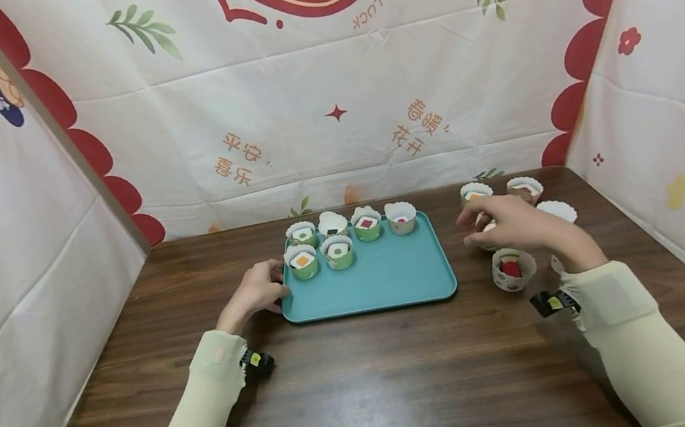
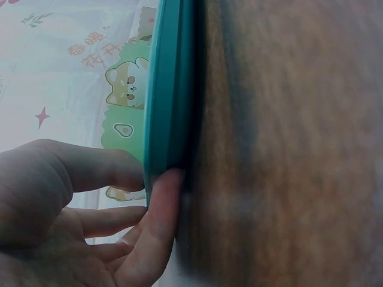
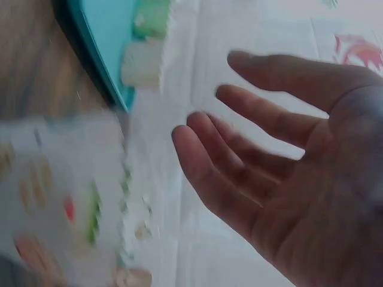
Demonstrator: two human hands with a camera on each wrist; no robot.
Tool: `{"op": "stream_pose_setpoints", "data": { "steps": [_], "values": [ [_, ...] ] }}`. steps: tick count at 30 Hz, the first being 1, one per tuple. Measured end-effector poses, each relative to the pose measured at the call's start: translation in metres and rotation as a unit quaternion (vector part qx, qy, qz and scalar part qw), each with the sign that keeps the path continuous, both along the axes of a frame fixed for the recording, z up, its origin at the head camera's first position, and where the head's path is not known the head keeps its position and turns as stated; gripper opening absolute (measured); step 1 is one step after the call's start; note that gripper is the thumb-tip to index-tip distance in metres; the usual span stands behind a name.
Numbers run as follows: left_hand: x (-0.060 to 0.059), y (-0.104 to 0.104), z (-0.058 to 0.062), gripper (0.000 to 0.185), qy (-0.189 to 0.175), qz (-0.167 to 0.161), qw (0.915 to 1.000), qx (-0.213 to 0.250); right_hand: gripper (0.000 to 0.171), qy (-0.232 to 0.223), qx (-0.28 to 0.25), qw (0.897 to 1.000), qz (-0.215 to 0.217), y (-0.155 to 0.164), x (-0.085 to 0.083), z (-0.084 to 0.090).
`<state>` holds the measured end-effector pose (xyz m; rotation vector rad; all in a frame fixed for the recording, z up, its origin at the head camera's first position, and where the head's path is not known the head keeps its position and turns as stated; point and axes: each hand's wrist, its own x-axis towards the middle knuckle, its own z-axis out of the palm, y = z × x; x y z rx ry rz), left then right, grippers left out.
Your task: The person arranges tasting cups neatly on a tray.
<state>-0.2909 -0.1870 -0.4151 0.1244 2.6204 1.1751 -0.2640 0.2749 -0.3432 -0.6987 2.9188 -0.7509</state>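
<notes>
My left hand (image 1: 261, 288) is at the left edge of a teal tray (image 1: 380, 285). In the left wrist view, its fingers (image 2: 164, 206) pinch the tray's rim (image 2: 170, 89). Several patterned paper baking cups stand on the tray in two rows, among them a green cup (image 1: 338, 255) and a pale cup (image 1: 401, 219); small coloured pieces show inside them. To the tray's right, my right hand (image 1: 506, 218) hovers over more such cups. Its fingers are spread and loosely bent, with nothing between them. A pale cup (image 3: 66, 203) appears blurred below it in the right wrist view.
More cups stand at the right: a cup with a red piece (image 1: 513, 269), a back cup (image 1: 476, 192), a corner cup (image 1: 525, 188) and a cup partly behind the wrist (image 1: 558, 211). Printed cloth (image 1: 323, 83) hangs behind the brown wooden table (image 1: 369, 394) and at both sides.
</notes>
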Motion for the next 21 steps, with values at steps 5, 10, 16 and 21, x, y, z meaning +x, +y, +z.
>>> {"op": "stream_pose_setpoints", "data": {
  "steps": [5,10,16,21],
  "values": [
    [0.000,0.000,0.000,0.067,0.001,0.001,1.0000,-0.001,0.032,-0.040,-0.002,0.999,-0.009,0.033,-0.002,0.007],
    [-0.001,0.000,-0.001,0.068,-0.001,0.001,1.0000,-0.002,0.035,-0.059,-0.016,0.998,-0.031,0.066,0.001,0.009],
    [-0.002,-0.001,-0.001,0.068,-0.004,0.000,1.0000,0.000,0.032,-0.061,-0.030,0.997,-0.041,0.099,0.007,0.013],
    [-0.003,-0.002,-0.002,0.068,-0.001,-0.002,1.0000,-0.001,0.039,-0.092,0.019,0.994,-0.060,0.121,0.013,0.015]
  ]
}}
